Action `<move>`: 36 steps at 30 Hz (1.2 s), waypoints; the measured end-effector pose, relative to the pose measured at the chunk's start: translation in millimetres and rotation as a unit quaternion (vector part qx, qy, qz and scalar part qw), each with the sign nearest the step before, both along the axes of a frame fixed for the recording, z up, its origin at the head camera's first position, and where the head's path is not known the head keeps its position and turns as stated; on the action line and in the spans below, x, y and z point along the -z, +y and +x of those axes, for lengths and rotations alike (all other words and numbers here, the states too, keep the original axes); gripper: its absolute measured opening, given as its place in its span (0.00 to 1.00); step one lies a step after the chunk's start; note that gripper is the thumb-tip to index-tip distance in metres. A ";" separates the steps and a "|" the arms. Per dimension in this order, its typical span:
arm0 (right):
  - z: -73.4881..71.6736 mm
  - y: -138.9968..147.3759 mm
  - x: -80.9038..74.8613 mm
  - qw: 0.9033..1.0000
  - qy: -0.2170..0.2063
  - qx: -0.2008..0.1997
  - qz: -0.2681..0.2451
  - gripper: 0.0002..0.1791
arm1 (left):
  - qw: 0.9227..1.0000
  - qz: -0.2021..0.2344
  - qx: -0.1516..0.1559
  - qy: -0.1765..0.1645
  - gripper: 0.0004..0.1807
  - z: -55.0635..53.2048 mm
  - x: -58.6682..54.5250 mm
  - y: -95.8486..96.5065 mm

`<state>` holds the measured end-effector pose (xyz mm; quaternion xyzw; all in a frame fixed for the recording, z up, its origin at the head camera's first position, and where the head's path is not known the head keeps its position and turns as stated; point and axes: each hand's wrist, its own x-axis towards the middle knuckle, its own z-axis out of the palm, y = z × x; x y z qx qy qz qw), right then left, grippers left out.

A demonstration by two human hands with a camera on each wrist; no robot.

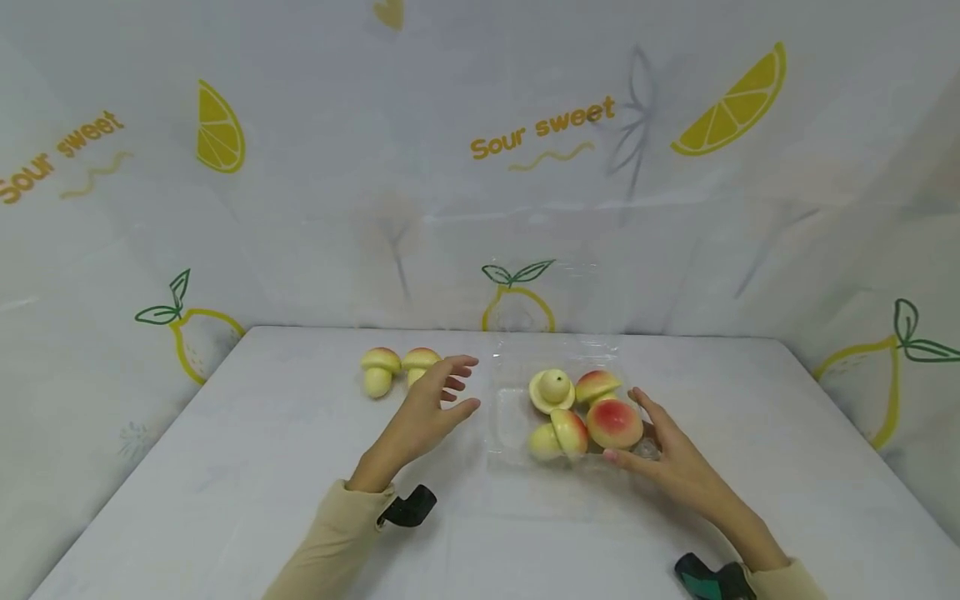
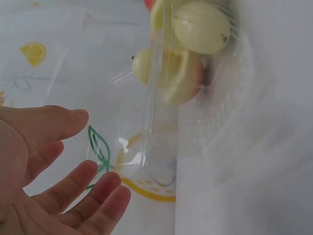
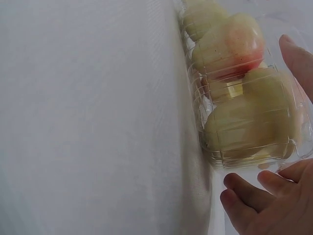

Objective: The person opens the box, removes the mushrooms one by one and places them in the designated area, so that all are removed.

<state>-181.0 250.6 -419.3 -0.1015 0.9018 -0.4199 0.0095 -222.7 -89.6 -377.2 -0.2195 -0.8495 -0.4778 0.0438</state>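
Observation:
A clear plastic box [image 1: 512, 446] with a raised clear lid stands right of the table's middle. Inside it lie several toy mushrooms [image 1: 615, 423] with red-and-yellow caps and pale stems. My right hand [image 1: 678, 467] is at the box's right side, thumb by the front and fingers spread along the side wall; the right wrist view shows the fingertips [image 3: 234, 182] close to that wall. To the left of the box my left hand [image 1: 427, 412] is raised with fingers spread and nothing in them. Behind it are a toy mushroom [image 1: 378, 372] and another mushroom [image 1: 417, 364], partly hidden by the hand.
The white cloth-covered table [image 1: 247, 467] ends at a back edge against a white curtain [image 1: 337, 167] printed with lemons and lettering. Each wrist carries a dark strapped device, such as the left one [image 1: 408, 507].

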 end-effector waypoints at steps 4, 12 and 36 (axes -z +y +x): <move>0.2 1.1 -0.7 1.000 0.003 0.007 0.004 0.56 | 1.000 -0.016 0.026 0.001 0.28 0.9 -1.2 12.8; 1.2 1.7 -1.2 1.000 0.002 0.012 0.003 0.56 | 0.995 -0.039 0.095 0.007 0.27 -0.4 0.2 42.9; -1.6 0.2 0.1 1.000 0.000 0.003 -0.011 0.56 | 0.982 -0.085 0.156 -0.064 0.28 -4.6 9.9 87.3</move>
